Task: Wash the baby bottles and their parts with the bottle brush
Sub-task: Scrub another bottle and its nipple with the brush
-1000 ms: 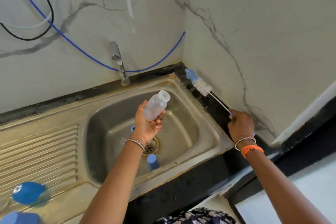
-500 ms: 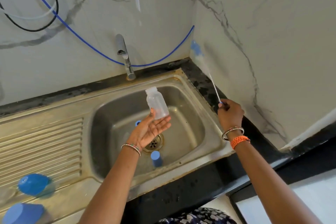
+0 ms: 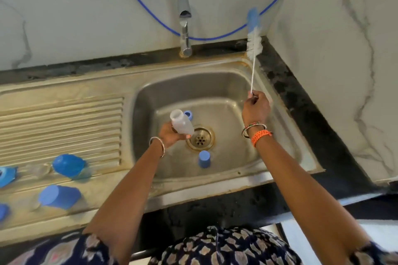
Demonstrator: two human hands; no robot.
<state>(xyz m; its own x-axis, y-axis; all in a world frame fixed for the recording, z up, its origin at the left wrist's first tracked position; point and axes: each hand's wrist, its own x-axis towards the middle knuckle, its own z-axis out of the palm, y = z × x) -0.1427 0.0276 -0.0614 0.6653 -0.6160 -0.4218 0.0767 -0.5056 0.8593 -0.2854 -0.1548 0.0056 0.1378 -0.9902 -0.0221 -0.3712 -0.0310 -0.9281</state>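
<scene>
Drainboard at left: blue caps [image 3: 68, 165] lying loose. Left hand [image 3: 171, 135] over the sink basin [image 3: 232, 157], fingers curled round a clear bottle [image 3: 182, 123], open neck tilted up-left, just beside the drain [image 3: 200, 139]. Small blue cup [image 3: 204, 159] standing in basin. Right hand [image 3: 255, 108] pinches bottle brush [image 3: 253, 41] handle, bristles upright near faucet [image 3: 184, 21].

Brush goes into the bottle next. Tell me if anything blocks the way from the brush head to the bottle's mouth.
Nothing visible does. The bottle brush is raised in the right hand, the baby bottle in the left hand has an uncapped mouth, with open air above the sink between.
</scene>
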